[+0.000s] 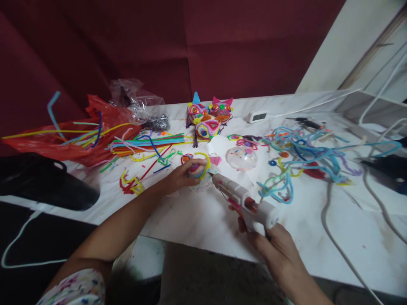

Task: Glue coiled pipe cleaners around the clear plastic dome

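Far left, a black container (47,182) leaned in, then came the red plastic bag (32,146) and a bundle of pipe cleaners (149,146), with red-and-yellow twists (130,185) in front; next, the left hand (184,174), fingers bent and a little parted around a decorated piece (205,183) low over the tabletop (203,216), a yellow loop (208,165) curving along it! Behind sat three colourful figures (208,116); just beside the loop was the tip of the white glue gun (237,192), contact too small to tell; a clear dome (241,159) lay beyond, the right hand (273,241) had its fingers wrapped around the gun's handle, and far right sprawled blue pipe cleaners (333,159)
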`<control>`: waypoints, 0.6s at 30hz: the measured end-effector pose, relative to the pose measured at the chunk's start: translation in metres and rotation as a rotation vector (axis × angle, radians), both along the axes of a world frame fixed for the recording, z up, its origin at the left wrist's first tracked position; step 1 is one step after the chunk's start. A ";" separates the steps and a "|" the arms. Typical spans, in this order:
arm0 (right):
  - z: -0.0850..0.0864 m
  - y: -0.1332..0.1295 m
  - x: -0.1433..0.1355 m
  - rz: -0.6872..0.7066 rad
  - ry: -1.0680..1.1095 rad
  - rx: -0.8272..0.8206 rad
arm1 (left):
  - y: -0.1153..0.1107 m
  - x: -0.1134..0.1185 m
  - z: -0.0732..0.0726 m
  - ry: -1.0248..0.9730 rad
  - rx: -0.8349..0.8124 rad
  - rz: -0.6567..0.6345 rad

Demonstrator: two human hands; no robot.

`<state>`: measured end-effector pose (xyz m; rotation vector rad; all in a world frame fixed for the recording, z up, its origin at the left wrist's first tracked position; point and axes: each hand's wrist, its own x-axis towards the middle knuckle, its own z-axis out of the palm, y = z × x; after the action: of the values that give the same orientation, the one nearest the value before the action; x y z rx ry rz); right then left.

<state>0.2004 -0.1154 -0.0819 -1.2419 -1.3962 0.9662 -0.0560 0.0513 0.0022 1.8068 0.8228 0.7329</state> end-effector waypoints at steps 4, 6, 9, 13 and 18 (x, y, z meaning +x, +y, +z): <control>0.004 -0.001 -0.004 -0.033 -0.041 0.017 | 0.000 0.000 0.001 0.025 0.018 -0.013; 0.007 -0.001 -0.005 -0.020 -0.043 0.019 | 0.000 0.000 0.001 0.052 0.042 -0.021; 0.013 0.002 -0.004 0.031 -0.035 0.048 | 0.000 0.001 0.003 0.097 0.081 -0.030; 0.022 0.004 -0.002 0.107 -0.052 0.035 | 0.000 0.000 0.003 0.100 0.092 -0.039; 0.025 -0.006 -0.013 0.031 -0.042 0.003 | 0.000 0.000 0.002 0.081 0.062 -0.035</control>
<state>0.1875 -0.1214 -0.0565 -1.2481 -1.4535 0.9640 -0.0561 0.0517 0.0043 1.9127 0.8276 0.6727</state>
